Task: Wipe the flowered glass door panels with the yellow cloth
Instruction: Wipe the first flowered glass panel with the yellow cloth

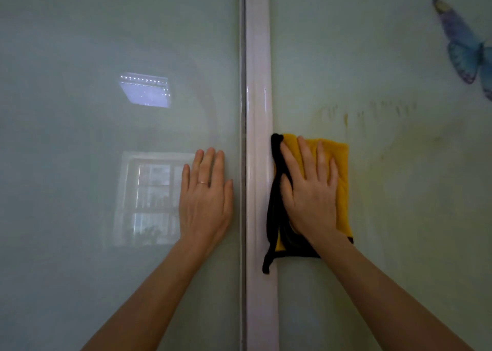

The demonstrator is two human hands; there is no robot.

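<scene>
Two pale glass door panels fill the view, split by a white vertical frame (pixel 259 164). My right hand (pixel 310 188) presses flat, fingers straight, on a folded yellow cloth (pixel 342 180) with a black edge, against the right panel (pixel 399 217) just beside the frame. My left hand (pixel 206 193) rests flat with straight fingers on the left panel (pixel 80 217), close to the frame; a ring shows on one finger. Faint smudges and streaks (pixel 372 111) mark the right panel above the cloth.
A blue and purple butterfly print (pixel 463 44) sits at the right panel's upper right edge. The left panel reflects a window (pixel 149 198) and a bright ceiling light (pixel 145 91).
</scene>
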